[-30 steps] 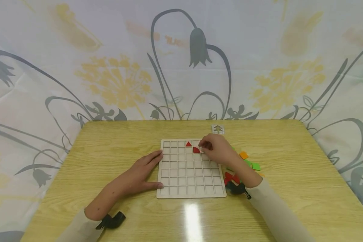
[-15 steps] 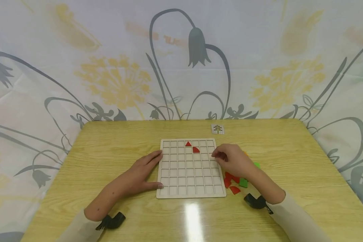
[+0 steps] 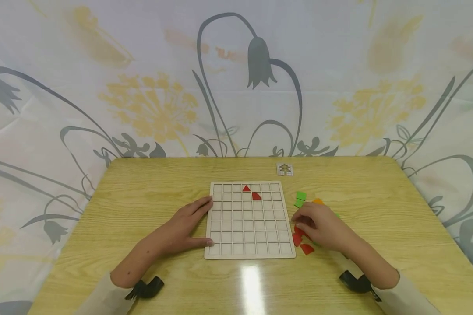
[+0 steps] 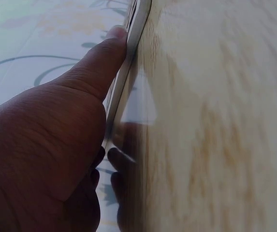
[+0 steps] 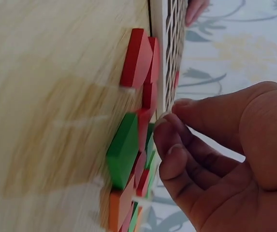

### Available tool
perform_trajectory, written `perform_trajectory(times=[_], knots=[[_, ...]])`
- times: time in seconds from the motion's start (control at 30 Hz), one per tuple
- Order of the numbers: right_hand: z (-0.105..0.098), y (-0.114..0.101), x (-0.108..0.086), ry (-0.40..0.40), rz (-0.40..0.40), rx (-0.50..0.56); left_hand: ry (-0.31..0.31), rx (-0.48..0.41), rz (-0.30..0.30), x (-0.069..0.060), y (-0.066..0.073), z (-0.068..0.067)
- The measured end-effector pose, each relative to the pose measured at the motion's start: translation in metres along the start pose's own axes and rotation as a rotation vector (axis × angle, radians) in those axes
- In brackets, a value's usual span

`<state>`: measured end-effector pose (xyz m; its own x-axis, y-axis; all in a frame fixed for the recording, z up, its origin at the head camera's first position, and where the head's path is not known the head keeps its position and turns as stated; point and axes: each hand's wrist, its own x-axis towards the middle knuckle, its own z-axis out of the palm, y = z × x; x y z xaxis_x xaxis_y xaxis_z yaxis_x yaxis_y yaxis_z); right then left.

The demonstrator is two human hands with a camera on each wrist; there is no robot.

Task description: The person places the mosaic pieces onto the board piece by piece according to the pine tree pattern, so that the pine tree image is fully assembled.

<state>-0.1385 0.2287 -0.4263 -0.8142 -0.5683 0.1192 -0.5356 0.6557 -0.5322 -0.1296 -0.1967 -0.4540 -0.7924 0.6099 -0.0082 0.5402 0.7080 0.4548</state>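
A cream grid board [image 3: 249, 225] lies flat on the table. One red triangle [image 3: 246, 188] sits in a cell of its top row, and a red quarter-circle piece [image 3: 256, 196] lies one row lower, to the right. My left hand [image 3: 175, 229] rests at the board's left edge, fingers and thumb touching its rim. Over the loose pieces right of the board hovers my right hand [image 3: 323, 225], its fingers loosely bent with nothing visible between them. Red pieces [image 5: 137, 60] and a green piece [image 5: 123, 150] appear beside that hand in the right wrist view; some pieces are hidden beneath it.
A small patterned card [image 3: 285, 169] lies behind the board at the right. Green squares [image 3: 301, 196] and an orange piece [image 3: 318, 201] are beyond my right hand. A flower-printed cloth [image 3: 236, 87] hangs behind the wooden table [image 3: 161, 183].
My right hand has drawn back from the board's upper right, moving right and nearer to me over the loose pieces. The red quarter-circle stays in its cell. My left hand has not moved.
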Motion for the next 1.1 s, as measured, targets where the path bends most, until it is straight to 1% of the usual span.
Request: perform_trajectory(times=[0.17,0.37,0.57,0.7,0.83,1.1], knots=[[-0.004,0.005,-0.004,-0.04,0.022,0.032,0.001,0.0,0.007,0.001,-0.001,0.0],[-0.004,0.011,-0.004,-0.109,-0.021,0.064,0.009,0.01,0.014,0.003,-0.003,0.001],[-0.004,0.009,-0.005,-0.106,-0.06,0.074,0.003,0.002,0.004,0.001,0.0,0.0],[-0.005,0.008,-0.005,-0.114,-0.053,0.08,0.008,0.007,0.005,0.0,0.001,0.0],[-0.005,0.009,-0.006,-0.128,-0.025,0.082,0.008,0.005,0.007,0.0,0.001,0.0],[-0.005,0.011,-0.007,-0.15,-0.044,0.063,0.004,0.008,0.007,0.0,0.0,0.0]])
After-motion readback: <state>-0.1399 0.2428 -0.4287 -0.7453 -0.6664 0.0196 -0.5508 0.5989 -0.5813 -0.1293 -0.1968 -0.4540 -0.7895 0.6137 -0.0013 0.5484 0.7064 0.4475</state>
